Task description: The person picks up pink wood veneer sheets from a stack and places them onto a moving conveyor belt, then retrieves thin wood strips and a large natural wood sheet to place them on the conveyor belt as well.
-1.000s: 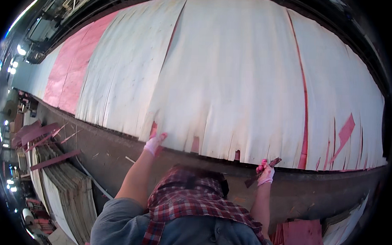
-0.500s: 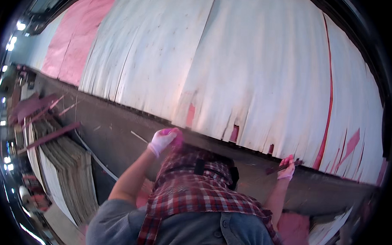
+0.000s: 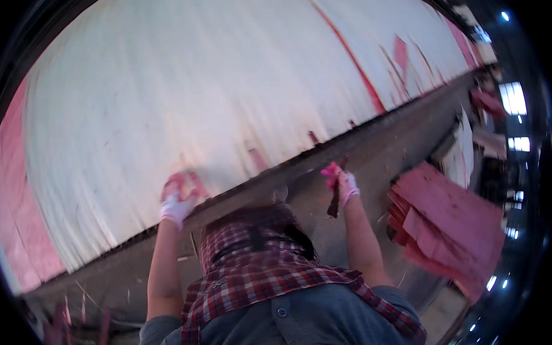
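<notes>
My left hand (image 3: 178,199), in a white glove stained pink at the fingers, lies on the pale wood veneer sheet (image 3: 169,108) near its front edge. Its fingers are stretched out and hold nothing visible; a pink patch shows beside them. My right hand (image 3: 347,186), gloved the same way, is closed around a long, narrow dark tool (image 3: 333,208) whose exact kind I cannot make out. That hand hangs in front of the veneer's edge, apart from it. Small torn gaps along this edge show pink-red beneath, and a long red split (image 3: 347,47) runs across the veneer.
A pile of pink-red sheets (image 3: 447,218) lies at the right, with pale sheets (image 3: 462,148) behind it. Pink veneer (image 3: 19,206) shows at the far left of the work surface. Scraps lie on the dark floor (image 3: 374,157) below the edge.
My view has swung to the right, bringing the pink-red pile into sight. My left hand has gone from in front of the edge onto the veneer, and its fingers have spread. My right hand keeps the dark tool.
</notes>
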`<action>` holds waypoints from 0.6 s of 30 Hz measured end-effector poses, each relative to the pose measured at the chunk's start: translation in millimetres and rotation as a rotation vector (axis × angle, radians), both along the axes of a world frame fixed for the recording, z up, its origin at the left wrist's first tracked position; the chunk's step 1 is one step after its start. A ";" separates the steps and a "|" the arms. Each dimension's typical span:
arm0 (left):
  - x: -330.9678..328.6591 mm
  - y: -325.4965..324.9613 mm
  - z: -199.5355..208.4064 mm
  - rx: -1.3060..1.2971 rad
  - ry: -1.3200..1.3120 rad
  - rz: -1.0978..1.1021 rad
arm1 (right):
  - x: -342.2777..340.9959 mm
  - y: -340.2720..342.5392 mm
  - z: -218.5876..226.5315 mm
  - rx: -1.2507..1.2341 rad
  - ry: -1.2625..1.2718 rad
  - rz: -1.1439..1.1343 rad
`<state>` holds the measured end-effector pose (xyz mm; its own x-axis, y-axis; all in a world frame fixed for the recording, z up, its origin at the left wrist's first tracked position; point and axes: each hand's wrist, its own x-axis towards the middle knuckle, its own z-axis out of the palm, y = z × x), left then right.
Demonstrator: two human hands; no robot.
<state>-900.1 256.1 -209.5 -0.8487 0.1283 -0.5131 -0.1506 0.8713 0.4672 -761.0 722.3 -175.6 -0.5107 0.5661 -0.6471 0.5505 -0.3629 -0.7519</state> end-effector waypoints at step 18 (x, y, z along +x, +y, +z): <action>25.4 511.0 65.4 0.097 0.446 -0.518 | 128.1 347.2 -21.2 -0.085 -0.006 -0.279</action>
<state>-874.7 767.0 -144.1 -0.7930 0.6017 -0.0949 0.4984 0.7305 0.4670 -632.9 1069.5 -196.8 -0.3386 0.6279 -0.7007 0.4251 -0.5623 -0.7093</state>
